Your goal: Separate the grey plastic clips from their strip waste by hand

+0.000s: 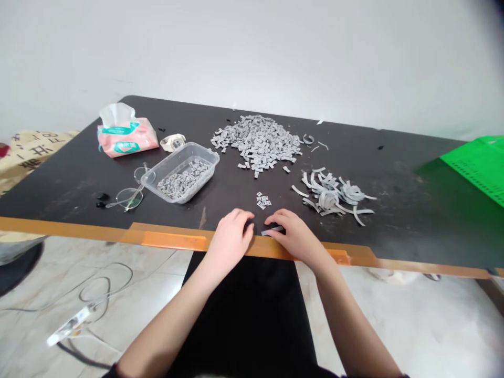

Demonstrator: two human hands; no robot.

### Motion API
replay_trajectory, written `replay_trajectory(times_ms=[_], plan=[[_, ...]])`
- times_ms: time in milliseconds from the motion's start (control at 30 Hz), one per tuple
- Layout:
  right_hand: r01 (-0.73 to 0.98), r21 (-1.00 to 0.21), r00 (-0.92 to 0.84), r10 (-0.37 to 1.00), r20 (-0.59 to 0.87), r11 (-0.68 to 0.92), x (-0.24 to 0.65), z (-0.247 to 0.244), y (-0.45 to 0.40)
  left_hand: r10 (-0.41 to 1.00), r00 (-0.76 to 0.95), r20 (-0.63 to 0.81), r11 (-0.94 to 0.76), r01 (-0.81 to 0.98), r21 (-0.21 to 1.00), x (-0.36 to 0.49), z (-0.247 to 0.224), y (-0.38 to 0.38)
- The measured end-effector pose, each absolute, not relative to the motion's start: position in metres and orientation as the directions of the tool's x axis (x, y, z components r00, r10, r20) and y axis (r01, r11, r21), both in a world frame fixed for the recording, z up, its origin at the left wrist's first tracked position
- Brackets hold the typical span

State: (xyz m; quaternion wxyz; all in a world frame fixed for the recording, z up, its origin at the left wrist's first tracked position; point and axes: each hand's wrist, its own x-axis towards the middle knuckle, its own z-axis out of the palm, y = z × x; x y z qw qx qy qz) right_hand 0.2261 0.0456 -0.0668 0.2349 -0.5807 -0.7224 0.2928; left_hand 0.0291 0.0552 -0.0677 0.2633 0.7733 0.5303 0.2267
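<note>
Along the table's near edge [173,241], the right hand [299,239] gripped a short grey strip [272,231], just beside the curled left hand [230,236], whose hold, if any, could not be seen. Just beyond both hands from that edge lay a small heap of cut grey pieces [263,200].

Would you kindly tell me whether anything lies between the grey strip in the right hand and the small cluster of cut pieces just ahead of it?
Nothing visible does: only dark tabletop separates the grey strip in the right hand from the small cluster of cut pieces.
</note>
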Motion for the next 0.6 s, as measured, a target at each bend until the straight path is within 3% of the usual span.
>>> replay_trajectory(times_ms=[233,367,467,600], plan=[[0.753,-0.61,-0.148,0.967,0.207,0.246,0.215,-0.095,0.03,0.907,0.421,-0.007,-0.401,0.869,0.29,0.067,-0.057,0.104],[0.787,-0.551,-0.152,0.953,0.263,0.277,0.215,-0.1,0.025,0.906,0.42,-0.05,-0.4,0.89,0.217,0.064,-0.049,0.106],[0.804,-0.522,-0.184,0.954,0.236,0.284,0.215,-0.099,0.024,0.917,0.395,-0.052,-0.356,0.871,0.339,0.053,-0.047,0.096],[0.838,-0.471,-0.204,0.959,0.196,0.274,0.214,-0.098,0.027,0.92,0.391,-0.008,-0.254,0.614,0.748,0.038,-0.046,0.07]])
